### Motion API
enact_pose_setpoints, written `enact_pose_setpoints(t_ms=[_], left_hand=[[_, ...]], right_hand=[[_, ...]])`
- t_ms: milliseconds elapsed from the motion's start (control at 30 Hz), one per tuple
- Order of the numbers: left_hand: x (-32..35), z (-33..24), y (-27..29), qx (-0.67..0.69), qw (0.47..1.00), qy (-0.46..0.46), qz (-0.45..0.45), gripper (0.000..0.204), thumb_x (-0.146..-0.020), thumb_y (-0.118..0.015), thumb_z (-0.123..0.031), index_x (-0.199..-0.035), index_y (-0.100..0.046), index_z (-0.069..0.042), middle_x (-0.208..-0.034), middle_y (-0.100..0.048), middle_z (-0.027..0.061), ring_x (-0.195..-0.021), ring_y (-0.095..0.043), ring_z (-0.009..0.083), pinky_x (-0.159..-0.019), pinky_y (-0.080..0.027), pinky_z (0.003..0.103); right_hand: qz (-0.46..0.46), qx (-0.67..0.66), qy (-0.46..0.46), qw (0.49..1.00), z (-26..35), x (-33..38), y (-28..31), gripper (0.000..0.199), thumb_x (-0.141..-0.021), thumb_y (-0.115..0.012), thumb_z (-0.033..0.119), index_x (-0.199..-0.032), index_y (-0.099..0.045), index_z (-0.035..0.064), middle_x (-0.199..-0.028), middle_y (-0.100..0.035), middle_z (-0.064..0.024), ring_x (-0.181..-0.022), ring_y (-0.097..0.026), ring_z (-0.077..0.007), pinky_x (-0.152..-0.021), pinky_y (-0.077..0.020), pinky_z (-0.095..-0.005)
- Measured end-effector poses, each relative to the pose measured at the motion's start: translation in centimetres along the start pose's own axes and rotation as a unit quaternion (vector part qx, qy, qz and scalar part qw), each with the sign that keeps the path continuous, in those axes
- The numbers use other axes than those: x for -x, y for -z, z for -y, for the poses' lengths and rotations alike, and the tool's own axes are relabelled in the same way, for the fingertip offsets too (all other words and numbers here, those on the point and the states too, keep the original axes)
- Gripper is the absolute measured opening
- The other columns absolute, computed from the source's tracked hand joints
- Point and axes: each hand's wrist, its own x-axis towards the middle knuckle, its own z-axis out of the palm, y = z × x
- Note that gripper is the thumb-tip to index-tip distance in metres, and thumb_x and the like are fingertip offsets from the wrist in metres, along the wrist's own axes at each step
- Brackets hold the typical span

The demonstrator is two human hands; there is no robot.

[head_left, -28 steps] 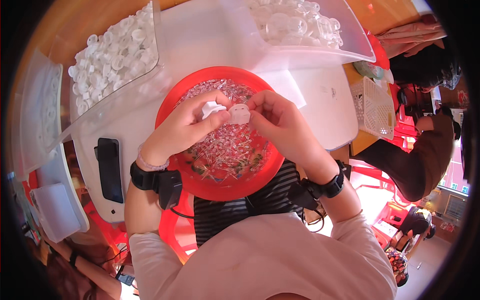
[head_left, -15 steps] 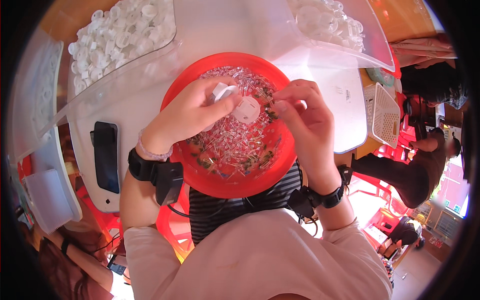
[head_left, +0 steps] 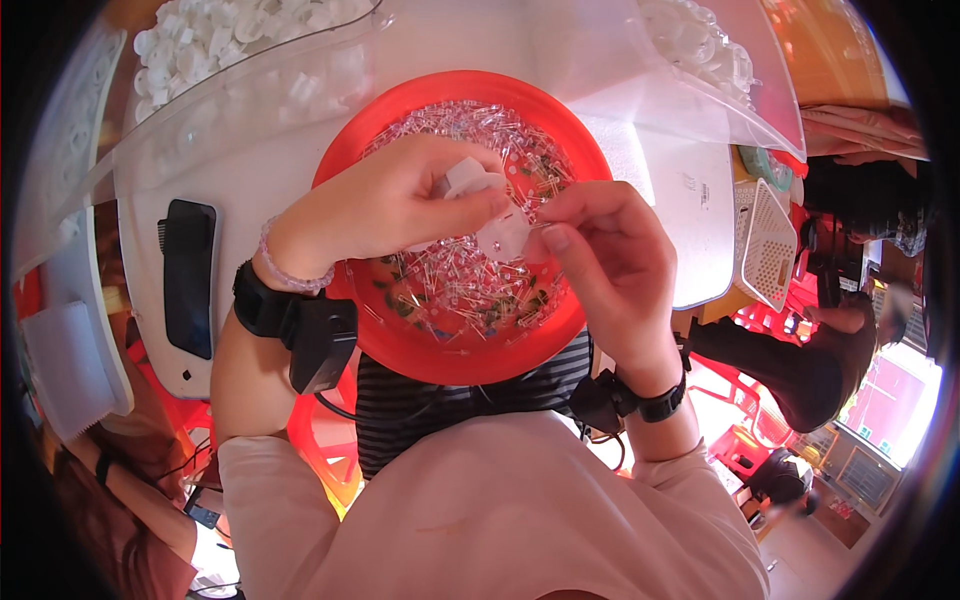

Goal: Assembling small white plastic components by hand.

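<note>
A red basin (head_left: 455, 368) holds a heap of small clear LEDs (head_left: 450, 290) with thin wire legs. Over it, my left hand (head_left: 385, 205) is closed on white plastic parts: a flat round disc (head_left: 503, 236) facing the right hand, and a second white piece (head_left: 467, 176) between thumb and fingers. Close to the disc's right edge, my right hand (head_left: 625, 265) pinches a thin wire-legged LED (head_left: 540, 226) between thumb and forefinger. Whether the LED touches the disc cannot be made out.
Clear bins of white plastic parts (head_left: 225, 40) stand at the far left and far right (head_left: 700, 45). A black phone (head_left: 190, 280) lies on the white table to the left. A white perforated basket (head_left: 768, 245) is at the right; other people are on both sides.
My right hand has brought its fingertips down beside the disc, and the disc has tilted toward it. The basin and bins appear higher in view.
</note>
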Motion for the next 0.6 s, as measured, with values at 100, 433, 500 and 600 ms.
enact_pose_setpoints(t_ms=[100, 433, 500, 600], left_hand=[[-0.04, 0.34, 0.09, 0.001, 1.000, -0.011, 0.002, 0.021, -0.091, -0.056, -0.022, -0.079, -0.055, -0.006, -0.063, -0.044, -0.0057, -0.056, -0.041, 0.0015, -0.048, -0.032, 0.020], [0.07, 0.19, 0.12, 0.002, 1.000, -0.012, 0.004, 0.021, -0.092, -0.055, -0.021, -0.077, -0.053, -0.006, -0.063, -0.042, -0.0055, -0.055, -0.040, 0.0018, -0.047, -0.032, 0.020], [-0.07, 0.56, 0.03, -0.008, 0.999, -0.034, -0.004, 0.021, -0.091, -0.055, -0.020, -0.076, -0.052, -0.006, -0.063, -0.042, -0.0053, -0.056, -0.040, 0.0020, -0.048, -0.032, 0.020], [-0.23, 0.74, 0.14, -0.001, 0.999, -0.049, 0.009, 0.021, -0.091, -0.055, -0.020, -0.076, -0.052, -0.006, -0.063, -0.042, -0.0051, -0.056, -0.041, 0.0022, -0.048, -0.032, 0.021]], right_hand=[[0.010, 0.011, 0.003, 1.000, -0.04, 0.04, -0.05, 0.015, -0.086, -0.054, -0.007, -0.101, -0.054, -0.0032, -0.089, -0.059, -0.0067, -0.082, -0.061, -0.0115, -0.073, -0.0482, -0.0243], [0.015, 0.042, 0.046, 0.998, -0.47, 0.04, -0.18, 0.016, -0.085, -0.056, -0.007, -0.099, -0.054, -0.0025, -0.086, -0.061, -0.0069, -0.079, -0.061, -0.0123, -0.069, -0.0481, -0.0240], [0.016, 0.048, 0.047, 0.998, -0.60, 0.03, -0.20, 0.016, -0.084, -0.057, -0.007, -0.099, -0.054, -0.0023, -0.086, -0.061, -0.0072, -0.079, -0.061, -0.0123, -0.068, -0.0483, -0.0240], [0.002, 0.074, 0.067, 0.995, -0.74, 0.00, -0.27, 0.017, -0.083, -0.060, -0.007, -0.098, -0.054, -0.0020, -0.087, -0.062, -0.0076, -0.078, -0.061, -0.0128, -0.068, -0.0487, -0.0244]])
